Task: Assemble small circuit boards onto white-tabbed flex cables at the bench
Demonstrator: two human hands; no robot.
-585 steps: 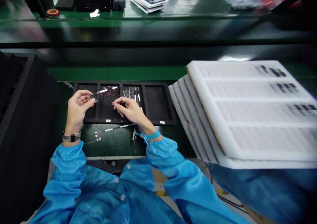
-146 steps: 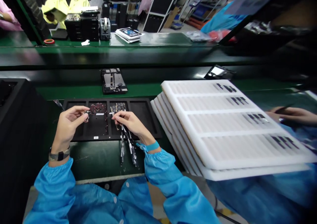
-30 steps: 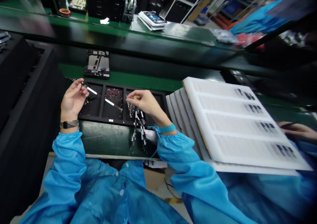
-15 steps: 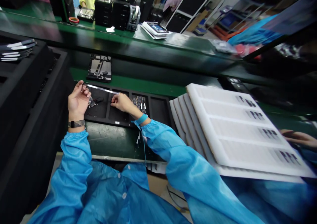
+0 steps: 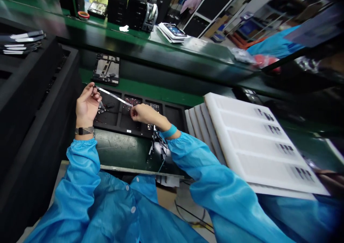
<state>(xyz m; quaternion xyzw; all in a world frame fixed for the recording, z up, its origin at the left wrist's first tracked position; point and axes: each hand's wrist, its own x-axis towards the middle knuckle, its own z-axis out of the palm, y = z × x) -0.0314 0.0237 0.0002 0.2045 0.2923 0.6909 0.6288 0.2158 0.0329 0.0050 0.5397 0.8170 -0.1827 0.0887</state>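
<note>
My left hand [image 5: 86,106] pinches one end of a thin white flex strip [image 5: 113,96], and my right hand [image 5: 142,113] pinches the other end, so the strip stretches between them. Both hands hover over a black compartment tray [image 5: 176,114] on the green bench. Its compartments hold small red and dark parts [image 5: 130,101] and small circuit pieces. A loose bunch of flex strips [image 5: 158,147] lies on the bench under my right wrist.
Stacked white foam trays [image 5: 252,139] with dark parts lie to the right. Black foam trays [image 5: 29,92] rise at the left. A device frame [image 5: 106,68] sits on the belt beyond the tray. Boxes, a tape dispenser and papers stand on the far bench.
My right hand has drawn back slightly to the right along the strip, which now slopes down from my left hand. The view has shifted a little; the bunch of strips shows again.
</note>
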